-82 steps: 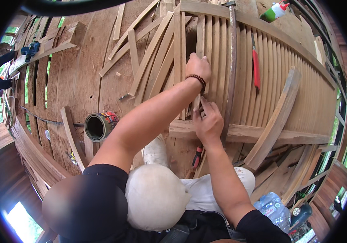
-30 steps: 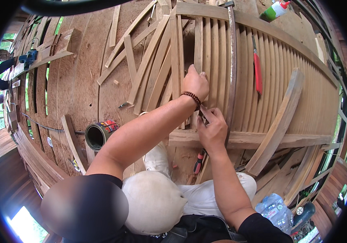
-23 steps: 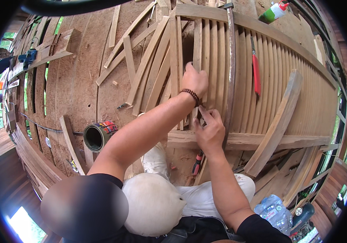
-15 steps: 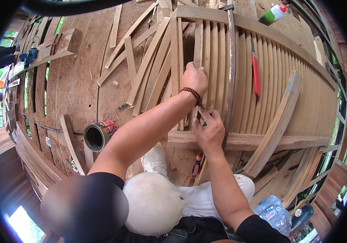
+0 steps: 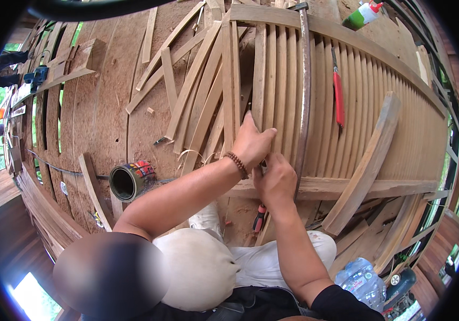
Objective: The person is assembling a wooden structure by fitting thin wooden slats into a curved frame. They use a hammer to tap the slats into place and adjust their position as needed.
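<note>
A wooden louvered frame [image 5: 320,184] lies on the floor before me, filled with rows of thin slats. My left hand [image 5: 253,143], with a beaded bracelet at the wrist, grips the lower part of the leftmost wooden slat [image 5: 260,75], thumb and fingers on either side. Just below it, my right hand [image 5: 276,182] is closed by the slat's bottom end, near the frame's lower rail; what its fingertips pinch is hidden. To the left of that slat is a dark gap in the frame. A metal bar clamp [image 5: 304,91] crosses the frame to the right of both hands.
A red-handled tool [image 5: 339,99] and a curved wooden piece [image 5: 366,163] rest on the slats. Loose wood strips [image 5: 194,85] lie left of the frame. Nearby are an open can [image 5: 125,182], a screwdriver [image 5: 260,219], a green glue bottle [image 5: 361,16] and a plastic bottle [image 5: 361,283].
My left hand has moved down the slat, toward me and close to my right hand. The right hand has shifted slightly, its fingers now more curled.
</note>
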### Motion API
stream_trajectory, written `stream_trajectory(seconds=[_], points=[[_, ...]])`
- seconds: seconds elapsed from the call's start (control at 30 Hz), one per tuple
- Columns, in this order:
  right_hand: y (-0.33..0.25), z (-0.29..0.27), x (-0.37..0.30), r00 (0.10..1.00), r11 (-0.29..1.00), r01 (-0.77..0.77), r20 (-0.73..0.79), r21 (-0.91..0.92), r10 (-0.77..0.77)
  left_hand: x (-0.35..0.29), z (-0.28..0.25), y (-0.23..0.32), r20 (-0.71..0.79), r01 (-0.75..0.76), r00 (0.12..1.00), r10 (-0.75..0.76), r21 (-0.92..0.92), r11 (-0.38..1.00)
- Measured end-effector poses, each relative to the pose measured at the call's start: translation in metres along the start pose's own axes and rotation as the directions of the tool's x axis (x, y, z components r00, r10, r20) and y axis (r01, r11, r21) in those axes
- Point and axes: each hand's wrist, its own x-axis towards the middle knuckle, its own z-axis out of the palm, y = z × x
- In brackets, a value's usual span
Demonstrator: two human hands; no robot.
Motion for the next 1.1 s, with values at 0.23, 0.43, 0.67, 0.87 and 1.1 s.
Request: stream_trajectory(seconds=[0.23, 0.43, 0.67, 0.87, 1.1], points=[[-0.003, 0.005, -0.006, 0.999, 0.999, 0.004, -0.037, 0.045, -0.002, -0.017, -0.004, 0.004, 0.081, 0.126, 0.991, -0.110, -0.218, 0.968], [0.001, 0.010, -0.008, 0.998, 0.991, -0.010, -0.058, 0.130, 0.018, -0.012, 0.001, -0.017, 0.037, 0.063, 0.998, -0.059, -0.107, 0.992], [0.001, 0.012, -0.007, 0.999, 0.998, 0.006, -0.046, 0.055, -0.003, 0.035, -0.006, 0.013, -0.157, -0.456, 0.825, 0.542, 0.380, 0.805], [0.001, 0.009, -0.005, 0.998, 0.993, 0.027, -0.060, 0.117, -0.020, 0.135, -0.026, 0.113, -0.275, -0.208, 0.933, 0.234, 0.122, 0.971], [0.000, 0.005, -0.002, 0.998, 0.973, -0.045, -0.032, 0.227, 0.054, 0.194, -0.009, 0.107, -0.305, -0.285, 0.933, 0.191, -0.301, 0.910]])
